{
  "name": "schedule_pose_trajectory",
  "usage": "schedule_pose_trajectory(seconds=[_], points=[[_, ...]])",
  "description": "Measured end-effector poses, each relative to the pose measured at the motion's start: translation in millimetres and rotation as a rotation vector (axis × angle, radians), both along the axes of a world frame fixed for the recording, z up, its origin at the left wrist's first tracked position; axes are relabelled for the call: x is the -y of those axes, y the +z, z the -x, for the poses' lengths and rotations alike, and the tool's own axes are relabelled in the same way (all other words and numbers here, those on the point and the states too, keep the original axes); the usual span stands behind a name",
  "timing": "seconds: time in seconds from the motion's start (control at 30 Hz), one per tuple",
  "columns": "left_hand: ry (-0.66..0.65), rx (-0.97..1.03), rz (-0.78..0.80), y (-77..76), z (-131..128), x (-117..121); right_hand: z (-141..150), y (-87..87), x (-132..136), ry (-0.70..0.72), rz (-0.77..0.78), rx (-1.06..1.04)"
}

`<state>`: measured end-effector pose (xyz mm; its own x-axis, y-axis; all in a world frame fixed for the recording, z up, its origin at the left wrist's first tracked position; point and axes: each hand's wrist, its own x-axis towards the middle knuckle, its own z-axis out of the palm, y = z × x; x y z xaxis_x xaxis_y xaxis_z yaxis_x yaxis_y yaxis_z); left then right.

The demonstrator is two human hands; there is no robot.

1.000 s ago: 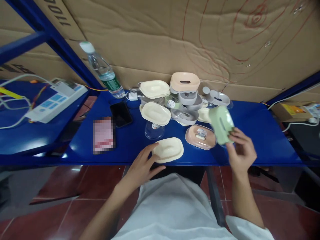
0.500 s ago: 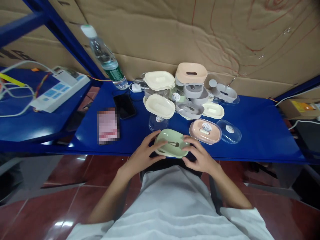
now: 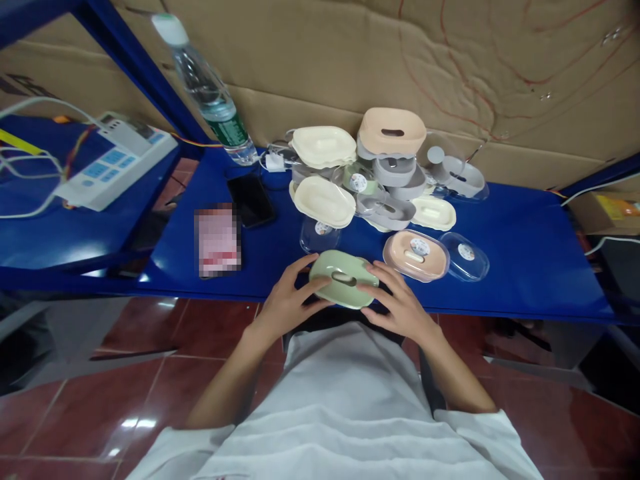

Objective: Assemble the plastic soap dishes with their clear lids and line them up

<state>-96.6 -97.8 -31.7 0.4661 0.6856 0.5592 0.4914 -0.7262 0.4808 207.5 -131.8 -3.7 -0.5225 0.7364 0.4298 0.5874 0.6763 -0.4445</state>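
Note:
At the front edge of the table, a light green soap dish (image 3: 336, 264) with an oval slot in its middle is held between my two hands. My left hand (image 3: 289, 299) grips its left end, the thumb lying over the near rim. On the right end, the fingers of my right hand (image 3: 403, 303) press on the side and top. Something pale shows through the slot and along the far rim. Just beyond it lies a clear lid (image 3: 319, 237) with a round sticker. To the right are a peach soap dish (image 3: 429, 257) and another clear lid (image 3: 470, 261).
Cream trays (image 3: 325, 201), grey dishes (image 3: 395, 212) and a peach dish (image 3: 393, 127) are piled at the back. On the left are a water bottle (image 3: 220, 113), a black phone (image 3: 251, 200) and a blurred pink item (image 3: 217, 240). A power strip (image 3: 115, 170) lies farther left.
The green soap dish has shifted slightly, and its slot now shows more fully. My right fingers reach further over its top. The view has tilted a little.

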Motion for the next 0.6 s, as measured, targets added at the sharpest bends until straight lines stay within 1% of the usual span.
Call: schedule_pose_trajectory(seconds=[0.1,0.2,0.27,0.33,0.43,0.5,0.6], points=[[0.053,-0.013,-0.020,-0.5,-2,2,0,-2.0,0,0.000,0.008,-0.012],[0.090,-0.039,-0.030,3.5,-2,3,0,-2.8,0,0.014,0.036,-0.001],[0.064,-0.084,-0.035,8.9,-1,4,1,-3.0,-1,0.018,0.043,0.017],[0.012,-0.131,-0.022,15.3,1,4,2,-3.3,-2,0.018,0.041,0.028],[-0.035,-0.155,-0.008,21.3,5,5,4,-3.4,-2,0.028,0.030,0.019],[-0.028,-0.154,-0.040,20.6,8,5,6,-2.6,-2,0.036,0.030,0.004],[0.015,-0.169,-0.093,15.2,11,6,10,0.3,-2,0.041,0.047,0.004]])
